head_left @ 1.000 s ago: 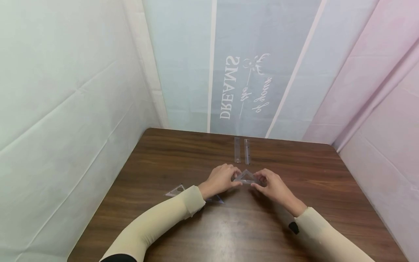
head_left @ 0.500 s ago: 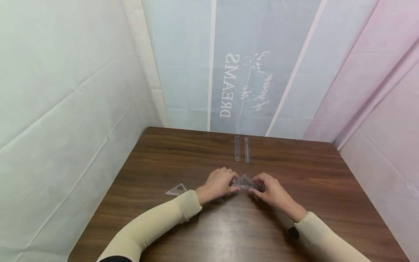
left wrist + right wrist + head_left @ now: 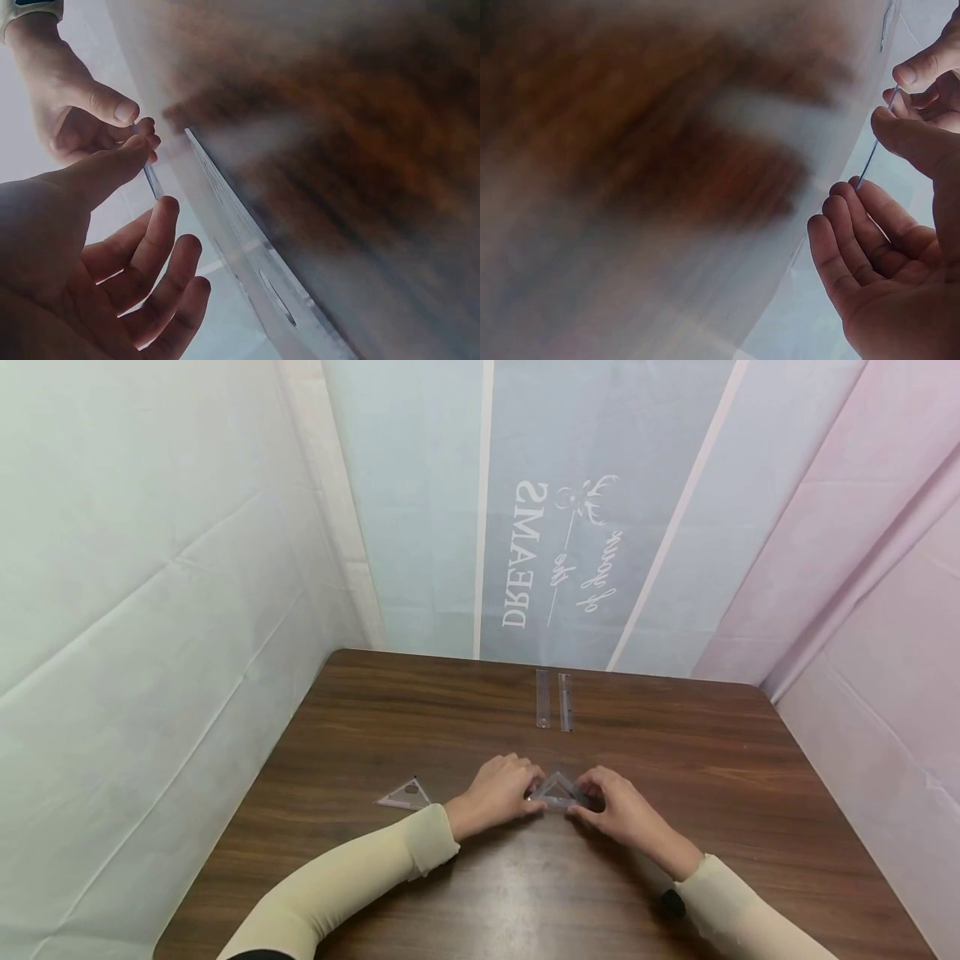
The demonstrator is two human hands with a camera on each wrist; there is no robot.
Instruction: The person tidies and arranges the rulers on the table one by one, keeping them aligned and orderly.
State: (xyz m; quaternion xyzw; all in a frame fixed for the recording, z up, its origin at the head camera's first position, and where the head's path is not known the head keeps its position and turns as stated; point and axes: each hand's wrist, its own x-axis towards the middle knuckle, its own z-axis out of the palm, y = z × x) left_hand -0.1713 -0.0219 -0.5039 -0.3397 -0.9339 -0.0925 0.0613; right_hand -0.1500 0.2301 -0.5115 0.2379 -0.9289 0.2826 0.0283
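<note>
Between both hands is a clear triangular set square [image 3: 558, 793], its apex pointing away from me in the head view. My left hand [image 3: 501, 789] pinches its left corner between thumb and fingers. The right hand [image 3: 618, 802] pinches the opposite corner the same way. In the left wrist view the held set square [image 3: 152, 180] shows nearly edge-on, with the fingertips at its edges. A second clear set square [image 3: 405, 795] lies on the table beside my left forearm, which hides part of it. Its long edge runs close across the left wrist view.
Two clear rulers, a left one [image 3: 543, 699] and a right one [image 3: 566, 703], lie side by side near the back edge of the brown wooden table [image 3: 675, 735]. Cloth backdrops [image 3: 420, 527] stand behind and at both sides.
Both hands have moved toward me, carrying the set square between them. My left hand now covers the far tip of the second set square. The rulers have stayed put.
</note>
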